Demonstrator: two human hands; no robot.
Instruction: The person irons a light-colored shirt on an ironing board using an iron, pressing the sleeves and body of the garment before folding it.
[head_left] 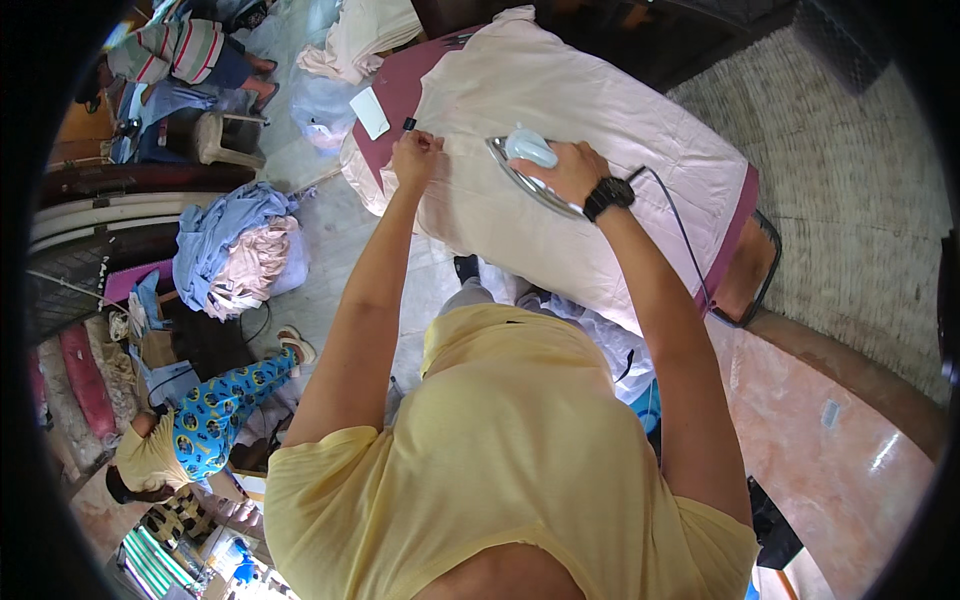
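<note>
Clothes iron (530, 150), pale blue and white: lying on pale pink cloth (610, 120), right of centre. Right hand (575, 172): closed around its handle; black watch (608, 198) at the wrist. Left hand (415, 158): fingers partly curled, resting at the cloth's left part; whether it pinches fabric cannot be told. Small black item (409, 124): just beyond the left fingers. Dark cord (673, 215): looped right of the watch. Maroon-covered board (398, 95): beneath the cloth. White flat rectangle (370, 114): on the board's left end. Heap of blue and pink clothes (245, 250): floor, left.
</note>
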